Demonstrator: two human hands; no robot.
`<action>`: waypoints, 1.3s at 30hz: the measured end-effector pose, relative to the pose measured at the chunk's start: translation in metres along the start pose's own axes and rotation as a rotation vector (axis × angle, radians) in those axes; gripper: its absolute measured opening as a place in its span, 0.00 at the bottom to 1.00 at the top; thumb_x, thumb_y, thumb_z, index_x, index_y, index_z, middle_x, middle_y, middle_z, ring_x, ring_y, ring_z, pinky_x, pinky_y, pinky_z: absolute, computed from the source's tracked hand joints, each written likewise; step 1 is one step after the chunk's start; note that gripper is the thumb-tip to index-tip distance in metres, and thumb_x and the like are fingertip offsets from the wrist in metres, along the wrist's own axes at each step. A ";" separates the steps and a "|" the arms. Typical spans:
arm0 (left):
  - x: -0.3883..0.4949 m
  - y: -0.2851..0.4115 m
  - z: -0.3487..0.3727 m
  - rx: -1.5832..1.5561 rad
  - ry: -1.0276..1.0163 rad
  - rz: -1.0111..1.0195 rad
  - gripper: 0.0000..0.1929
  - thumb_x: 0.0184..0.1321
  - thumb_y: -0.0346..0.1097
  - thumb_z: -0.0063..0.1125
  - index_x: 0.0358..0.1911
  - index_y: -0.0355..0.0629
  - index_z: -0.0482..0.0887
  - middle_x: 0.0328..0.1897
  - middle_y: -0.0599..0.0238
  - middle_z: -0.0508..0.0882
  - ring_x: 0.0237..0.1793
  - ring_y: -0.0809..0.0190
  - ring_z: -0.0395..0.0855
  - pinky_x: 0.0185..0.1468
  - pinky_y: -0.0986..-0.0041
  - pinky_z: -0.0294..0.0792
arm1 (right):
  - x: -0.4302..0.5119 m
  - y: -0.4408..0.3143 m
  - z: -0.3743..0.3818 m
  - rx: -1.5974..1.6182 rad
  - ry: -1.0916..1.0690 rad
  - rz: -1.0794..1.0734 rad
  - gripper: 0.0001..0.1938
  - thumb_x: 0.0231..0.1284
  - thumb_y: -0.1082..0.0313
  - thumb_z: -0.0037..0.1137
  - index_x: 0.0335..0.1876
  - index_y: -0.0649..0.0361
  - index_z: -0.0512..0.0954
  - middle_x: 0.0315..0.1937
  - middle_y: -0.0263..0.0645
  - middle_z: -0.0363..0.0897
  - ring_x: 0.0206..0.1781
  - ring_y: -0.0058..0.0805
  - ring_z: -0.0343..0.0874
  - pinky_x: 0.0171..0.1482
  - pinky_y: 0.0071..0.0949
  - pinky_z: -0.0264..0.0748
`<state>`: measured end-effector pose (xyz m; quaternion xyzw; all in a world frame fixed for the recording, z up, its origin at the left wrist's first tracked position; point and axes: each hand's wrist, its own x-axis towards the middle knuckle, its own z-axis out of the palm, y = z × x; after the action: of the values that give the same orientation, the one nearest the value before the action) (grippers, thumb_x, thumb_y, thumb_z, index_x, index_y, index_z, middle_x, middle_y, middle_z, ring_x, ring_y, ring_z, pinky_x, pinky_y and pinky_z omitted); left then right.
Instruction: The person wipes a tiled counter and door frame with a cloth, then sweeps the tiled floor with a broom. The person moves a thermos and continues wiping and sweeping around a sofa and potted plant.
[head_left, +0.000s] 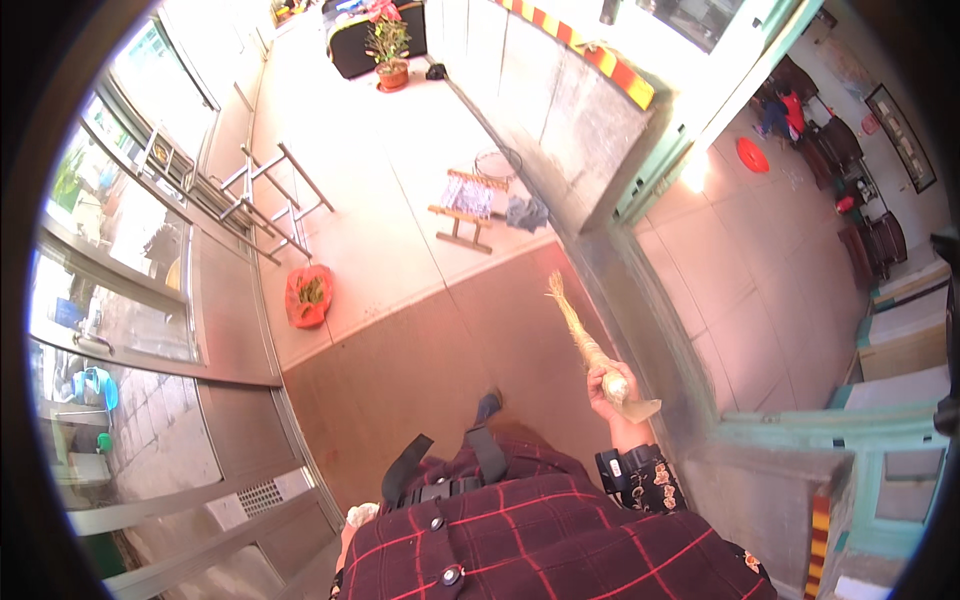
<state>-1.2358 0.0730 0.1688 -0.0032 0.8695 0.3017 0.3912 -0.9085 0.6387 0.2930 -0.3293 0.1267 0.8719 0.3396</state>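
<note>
My right hand (604, 390) is closed around the thick end of a long bundle of pale straw-like strands (581, 330). The bundle tapers to a frayed tip pointing ahead of me, and its rounded whitish end faces up. A translucent pale strip (641, 409) sticks out beside the wrist. Of my left hand (348, 531) only a sliver shows at my left side, by a crumpled white thing (363, 514); its fingers are hidden behind the plaid garment (525, 540), so the grip is unclear.
Ahead on the tiles stand a low folding stool (466, 206), a grey cloth (527, 214) and a red plastic bag (308, 296) with plant matter. A metal frame (277, 199) leans left. A potted plant (391, 64) is farther off. Through the right doorway (660, 176) a person (784, 112) is seated.
</note>
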 end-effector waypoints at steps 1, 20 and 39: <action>0.007 0.024 -0.003 -0.004 0.019 0.010 0.30 0.49 0.47 0.71 0.55 0.40 0.79 0.50 0.60 0.85 0.51 0.61 0.82 0.55 0.70 0.71 | 0.023 -0.007 0.022 0.016 -0.024 0.003 0.14 0.58 0.68 0.55 0.42 0.71 0.68 0.28 0.41 0.73 0.31 0.29 0.78 0.33 0.24 0.81; 0.223 0.182 -0.061 0.002 0.043 -0.098 0.36 0.49 0.52 0.71 0.59 0.39 0.76 0.54 0.55 0.83 0.56 0.59 0.80 0.57 0.68 0.70 | 0.281 -0.048 0.253 0.160 0.018 -0.340 0.08 0.54 0.76 0.58 0.36 0.64 0.70 0.26 0.39 0.71 0.30 0.30 0.76 0.32 0.27 0.77; 0.529 0.889 -0.162 -0.175 -0.376 0.396 0.26 0.54 0.32 0.64 0.58 0.37 0.74 0.54 0.64 0.82 0.53 0.63 0.79 0.59 0.69 0.69 | 0.539 0.042 0.525 -0.009 0.206 -0.578 0.05 0.58 0.68 0.55 0.36 0.57 0.72 0.28 0.37 0.78 0.30 0.29 0.80 0.33 0.31 0.82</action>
<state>-1.9275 0.8369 0.3551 0.1889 0.7360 0.4416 0.4771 -1.4914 1.1151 0.3315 -0.4398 0.0578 0.7018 0.5574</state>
